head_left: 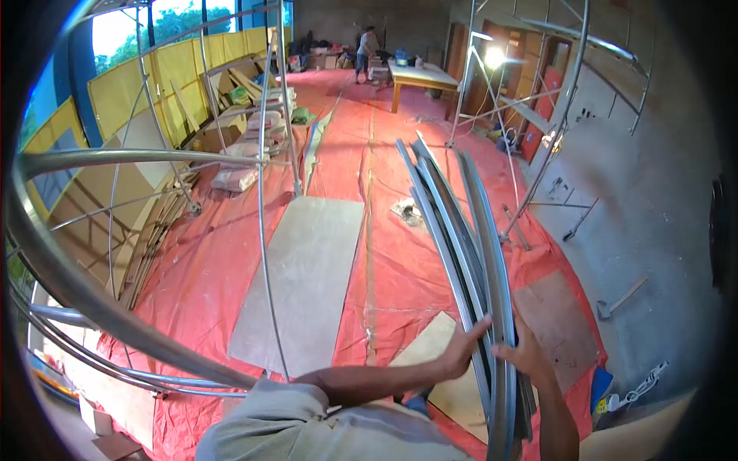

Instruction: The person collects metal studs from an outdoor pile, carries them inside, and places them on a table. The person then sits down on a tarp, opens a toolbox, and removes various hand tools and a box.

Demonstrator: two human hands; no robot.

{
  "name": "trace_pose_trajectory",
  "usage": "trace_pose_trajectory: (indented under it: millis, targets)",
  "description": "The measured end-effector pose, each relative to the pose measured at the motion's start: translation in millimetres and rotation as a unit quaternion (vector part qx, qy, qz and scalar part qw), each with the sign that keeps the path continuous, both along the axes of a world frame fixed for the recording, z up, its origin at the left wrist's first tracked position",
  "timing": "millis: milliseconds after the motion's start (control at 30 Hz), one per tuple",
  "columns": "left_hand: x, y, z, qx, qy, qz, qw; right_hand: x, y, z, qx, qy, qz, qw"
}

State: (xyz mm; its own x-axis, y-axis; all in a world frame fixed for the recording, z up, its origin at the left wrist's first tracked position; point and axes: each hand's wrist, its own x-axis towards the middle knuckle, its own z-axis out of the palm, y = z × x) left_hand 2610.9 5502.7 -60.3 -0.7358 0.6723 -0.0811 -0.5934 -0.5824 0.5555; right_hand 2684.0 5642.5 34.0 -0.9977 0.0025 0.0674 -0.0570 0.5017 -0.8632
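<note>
A bundle of long grey metal channels stands in front of me, running from near my body up and away, its far ends slightly fanned apart. My left hand grips the bundle from its left side, thumb up along the metal. From the right side my right hand is closed around the same channels, a little apart from the left. Some of the fingers are hidden behind the metal. Below the bundle, a pale board lies on the red floor sheet.
Tubular scaffold frames rise at left and right. A long grey board lies on the sheet. A hammer-like tool rests at right. Farther back are a table and another person. Stacked bags sit at left.
</note>
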Motion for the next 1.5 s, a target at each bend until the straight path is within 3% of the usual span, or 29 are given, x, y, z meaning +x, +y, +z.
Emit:
trace_pose_trajectory:
  millis: [100, 233, 333, 367, 533, 667, 767, 933, 1033, 1300, 1367, 1400, 1467, 1500]
  targets:
    - [-76.9, 47.2, -39.2, -0.007, 0.077, 0.021, 0.997, -87.8, 52.5, -15.6, 0.004, 0.008, 0.081, 0.997]
    - [-167.8, 86.7, -47.3, -0.006, -0.003, 0.052, 0.999, -207.4, 100.2, -25.4, -0.041, 0.005, 0.173, 0.984]
    - [-208.4, 87.7, -11.6, -0.055, -0.071, 0.129, 0.988, -279.0, 111.7, -15.0, -0.041, -0.018, 0.225, 0.973]
    - [-223.1, 89.8, -3.7, -0.074, -0.036, 0.170, 0.982, -301.9, 114.2, -12.5, -0.056, -0.039, 0.258, 0.964]
    - [-329.6, 92.0, -37.9, -0.071, -0.076, 0.227, 0.968, -431.8, 118.5, -53.4, -0.052, -0.022, 0.306, 0.950]
    - [-425.9, 81.6, -79.2, -0.042, -0.012, 0.233, 0.972, -534.5, 118.6, -62.2, -0.083, -0.042, 0.377, 0.922]
    - [-491.3, 92.0, -50.4, 0.009, -0.015, 0.231, 0.973, -605.7, 117.1, -60.7, -0.017, 0.031, 0.355, 0.934]
    - [-609.0, 101.1, -25.9, 0.003, -0.066, 0.221, 0.973, -713.4, 124.4, -25.7, -0.017, -0.004, 0.308, 0.951]
    - [-620.5, 105.3, -46.3, 0.016, -0.045, 0.228, 0.973, -714.8, 126.6, -43.9, 0.012, 0.022, 0.295, 0.955]
    - [-822.8, 128.5, -60.9, 0.025, -0.065, 0.201, 0.977, -917.1, 156.8, -64.7, -0.023, -0.034, 0.288, 0.957]
    - [-875.6, 131.8, -77.7, -0.013, -0.044, 0.163, 0.986, -973.5, 170.1, -75.1, -0.083, -0.058, 0.303, 0.947]
    - [-886.8, 128.1, -67.5, -0.174, 0.160, 0.223, 0.946, -1002.6, 177.0, -85.9, -0.062, -0.064, 0.313, 0.946]
    - [-921.9, 134.1, -44.0, -0.221, 0.158, 0.260, 0.927, -1057.6, 180.6, -94.9, -0.035, -0.042, 0.345, 0.937]
    - [-953.3, 141.1, -45.8, -0.066, -0.023, 0.248, 0.966, -1085.7, 179.3, -100.8, -0.030, -0.024, 0.357, 0.933]
